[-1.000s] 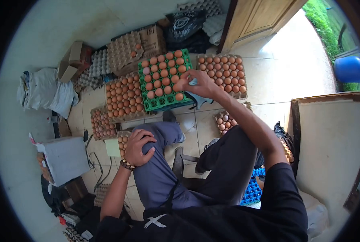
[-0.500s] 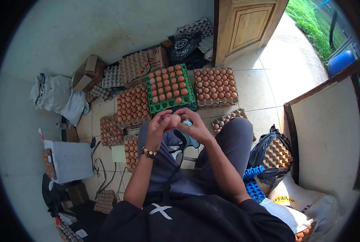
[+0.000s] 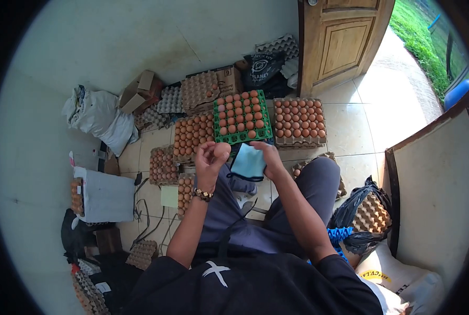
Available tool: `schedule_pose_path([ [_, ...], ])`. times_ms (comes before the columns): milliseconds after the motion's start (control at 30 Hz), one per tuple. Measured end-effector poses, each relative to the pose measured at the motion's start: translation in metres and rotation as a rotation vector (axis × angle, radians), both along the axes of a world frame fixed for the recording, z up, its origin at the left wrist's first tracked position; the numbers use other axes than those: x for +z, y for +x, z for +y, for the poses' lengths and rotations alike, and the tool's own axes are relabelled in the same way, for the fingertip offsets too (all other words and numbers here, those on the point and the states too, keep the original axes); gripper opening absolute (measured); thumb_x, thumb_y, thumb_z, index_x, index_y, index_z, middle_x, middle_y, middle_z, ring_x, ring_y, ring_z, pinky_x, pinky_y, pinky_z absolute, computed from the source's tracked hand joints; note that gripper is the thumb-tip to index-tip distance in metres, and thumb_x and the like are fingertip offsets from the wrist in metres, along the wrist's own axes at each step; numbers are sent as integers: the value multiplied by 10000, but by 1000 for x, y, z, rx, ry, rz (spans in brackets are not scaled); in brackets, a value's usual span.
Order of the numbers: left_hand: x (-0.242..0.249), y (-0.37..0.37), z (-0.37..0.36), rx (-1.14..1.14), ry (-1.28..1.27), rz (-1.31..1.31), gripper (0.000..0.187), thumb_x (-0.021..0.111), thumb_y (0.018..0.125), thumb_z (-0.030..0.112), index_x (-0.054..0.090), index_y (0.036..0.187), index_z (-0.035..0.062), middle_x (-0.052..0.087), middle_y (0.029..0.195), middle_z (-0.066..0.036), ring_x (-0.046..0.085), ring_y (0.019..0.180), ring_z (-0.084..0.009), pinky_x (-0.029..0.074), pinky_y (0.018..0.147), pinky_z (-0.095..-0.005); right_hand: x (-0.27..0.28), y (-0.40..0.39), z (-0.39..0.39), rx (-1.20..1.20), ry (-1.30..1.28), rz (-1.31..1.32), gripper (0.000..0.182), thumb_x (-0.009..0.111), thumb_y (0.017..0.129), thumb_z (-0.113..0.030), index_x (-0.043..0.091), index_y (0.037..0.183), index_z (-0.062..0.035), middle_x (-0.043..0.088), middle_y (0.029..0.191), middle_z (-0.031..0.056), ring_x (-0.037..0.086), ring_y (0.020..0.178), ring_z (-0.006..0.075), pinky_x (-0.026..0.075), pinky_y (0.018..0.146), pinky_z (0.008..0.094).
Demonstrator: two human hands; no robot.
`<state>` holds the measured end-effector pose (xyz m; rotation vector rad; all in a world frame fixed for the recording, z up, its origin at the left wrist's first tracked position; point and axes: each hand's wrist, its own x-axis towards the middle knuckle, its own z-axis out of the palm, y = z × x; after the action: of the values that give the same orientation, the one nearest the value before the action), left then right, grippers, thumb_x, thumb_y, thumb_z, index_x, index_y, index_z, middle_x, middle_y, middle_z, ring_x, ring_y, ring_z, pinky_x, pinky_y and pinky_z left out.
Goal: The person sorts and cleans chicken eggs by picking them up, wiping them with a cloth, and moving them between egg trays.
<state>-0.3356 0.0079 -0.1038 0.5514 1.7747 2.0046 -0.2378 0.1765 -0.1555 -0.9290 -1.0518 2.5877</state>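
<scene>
Between its fingers my left hand point(image 3: 208, 160) holds a brown egg point(image 3: 222, 149) near the front edge of the green tray. A light blue cloth with dark edging point(image 3: 248, 161) hangs from my right hand point(image 3: 269, 159), pinched by thumb and fingers. The green plastic tray point(image 3: 240, 138) lies just beyond both hands and bears rows of brown eggs, with several empty cells along its near side. Cardboard trays of eggs stand to its left point(image 3: 193, 134) and right point(image 3: 299, 121).
Behind the green tray are empty cardboard trays point(image 3: 200, 89) and a black bag point(image 3: 264, 68). A wooden door point(image 3: 345, 44) stands open at the back right. A white box point(image 3: 107, 197) is at the left, blue trays point(image 3: 339, 234) beside my right knee.
My hands have moved apart. The cloth, bunched against the egg before, now hangs spread from my right hand, while the egg stays in my left. The view has shifted.
</scene>
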Motion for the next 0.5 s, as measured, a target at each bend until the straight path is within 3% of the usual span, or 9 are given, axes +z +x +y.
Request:
schedule_pose_path([
  [67, 14, 5, -3, -29, -37, 251, 494, 770, 793, 43, 476, 1190, 20, 586, 1177, -132, 603, 1076, -190, 494, 941, -318, -7, 1, 2, -242, -257, 12, 422, 488, 842, -121, 572, 1219, 50, 609, 1053, 133, 634, 936, 255, 536, 814, 374],
  [100, 22, 9, -4, -49, -88, 307, 486, 765, 789, 38, 480, 1183, 19, 592, 1174, -133, 604, 1081, -194, 494, 945, -323, -4, 1, 1, -322, -245, 9, 433, 469, 843, -119, 565, 1237, 32, 604, 1062, 135, 624, 977, 264, 531, 852, 411],
  [200, 27, 19, -4, -114, -222, 444, 462, 752, 772, 29, 500, 1159, 21, 612, 1158, -133, 612, 1083, -212, 500, 945, -338, 9, 5, -8, -244, -234, 133, 433, 484, 840, -138, 568, 1236, 17, 604, 1074, 140, 610, 1010, 251, 516, 877, 386],
  [333, 16, 28, -4, -188, -425, 665, 440, 751, 739, 44, 560, 1135, 29, 633, 1139, -133, 641, 1050, -248, 523, 894, -355, 14, 3, -38, 108, 92, 373, 381, 562, 942, -237, 573, 1232, 9, 638, 1049, 99, 603, 1011, 173, 483, 887, 290],
  [400, 15, 27, -1, -230, -476, 782, 460, 746, 757, 39, 564, 1179, 19, 607, 1221, -135, 637, 1060, -226, 526, 895, -343, 30, 11, -55, 116, 270, 170, 381, 584, 976, -301, 598, 1185, 16, 648, 1037, 66, 602, 978, 120, 478, 853, 257],
  [500, 11, 28, -1, -172, -440, 721, 530, 777, 748, 44, 558, 1230, 12, 609, 1184, -134, 640, 1067, -230, 541, 887, -340, 12, 3, -52, 158, 310, 231, 368, 589, 980, -316, 626, 1123, 21, 642, 991, 34, 579, 920, 78, 468, 814, 234],
])
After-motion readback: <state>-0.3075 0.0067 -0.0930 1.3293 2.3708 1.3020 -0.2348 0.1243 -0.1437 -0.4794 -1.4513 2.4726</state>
